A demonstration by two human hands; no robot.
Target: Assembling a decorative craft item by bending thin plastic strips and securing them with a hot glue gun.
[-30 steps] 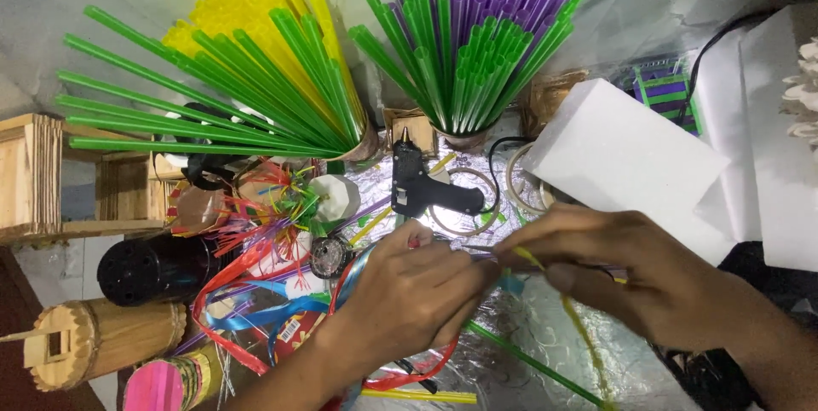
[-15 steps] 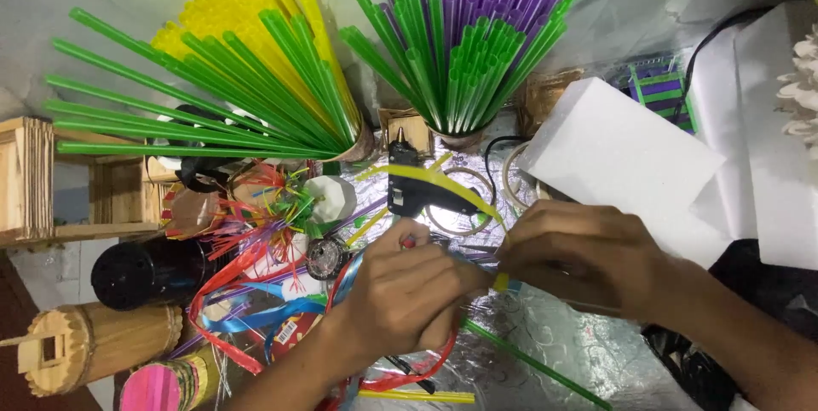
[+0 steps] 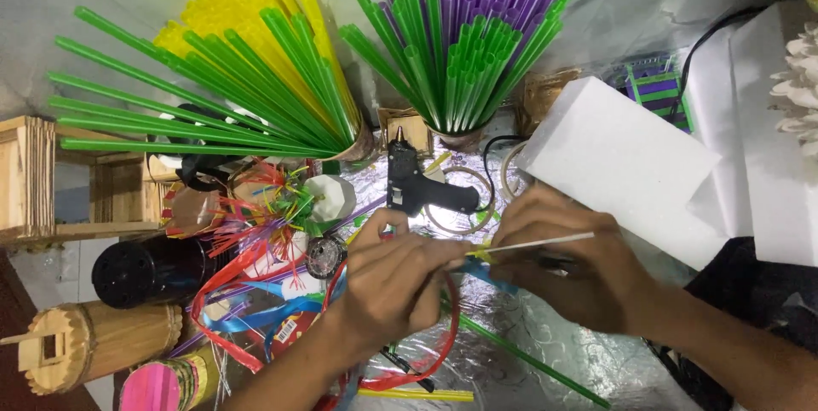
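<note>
In the head view, the left hand [image 3: 396, 287] and the right hand [image 3: 567, 270] met over the foil [image 3: 562, 347] near the middle of the bench. The left fingers were curled shut, pinching the near end of a thin stick [image 3: 532, 245] together with a bit of yellow strip [image 3: 480, 252] and a blue strip [image 3: 490, 277] just below it. The stick ran out rightwards from that pinch, pale and nearly level, crossing over the right fingers, which were closed round it and the strips; how firmly the right hand held could not be told. A red ribbon [image 3: 450, 326] looped under the left hand. Just behind the hands lay a black glue gun [image 3: 413, 185], nozzle pointing away. Beyond it stood a cup of purple and green straws [image 3: 469, 45] and, to the left, a fan of yellow and green straws [image 3: 239, 79]. A white foam block [image 3: 622, 160] sat touching distance right of the gun, above the right hand. A long green straw [image 3: 532, 364] lay on the foil below both wrists
</note>
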